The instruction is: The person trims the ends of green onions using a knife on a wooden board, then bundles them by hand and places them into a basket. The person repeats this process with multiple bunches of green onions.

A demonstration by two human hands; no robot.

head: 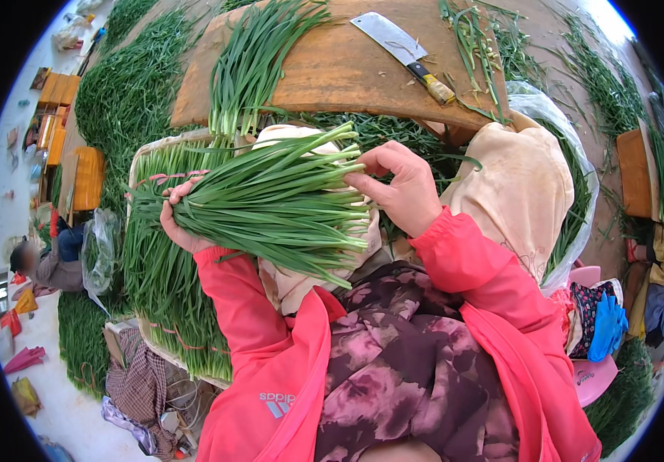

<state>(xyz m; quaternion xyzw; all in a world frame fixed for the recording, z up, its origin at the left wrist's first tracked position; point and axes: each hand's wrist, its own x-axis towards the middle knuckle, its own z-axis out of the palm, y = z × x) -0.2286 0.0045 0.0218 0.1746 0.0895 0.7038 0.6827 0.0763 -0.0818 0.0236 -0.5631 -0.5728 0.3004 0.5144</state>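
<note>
My left hand is closed around the leafy end of a fanned bundle of green garlic chives, held above my lap. The pale cut ends point towards my right hand, whose thumb and forefinger pinch the tip of a stalk at the bundle's edge. Beyond the bundle stands a wooden bench. On it lie a loose pile of chives at the left, a cleaver with a taped handle, and scattered trimmings at the right.
At my left a long basket holds chives tied with pink bands. A clear plastic bag of greens stands by my right knee. Blue gloves lie on a pink chair. Leaf heaps cover floor at the left, where another person sits.
</note>
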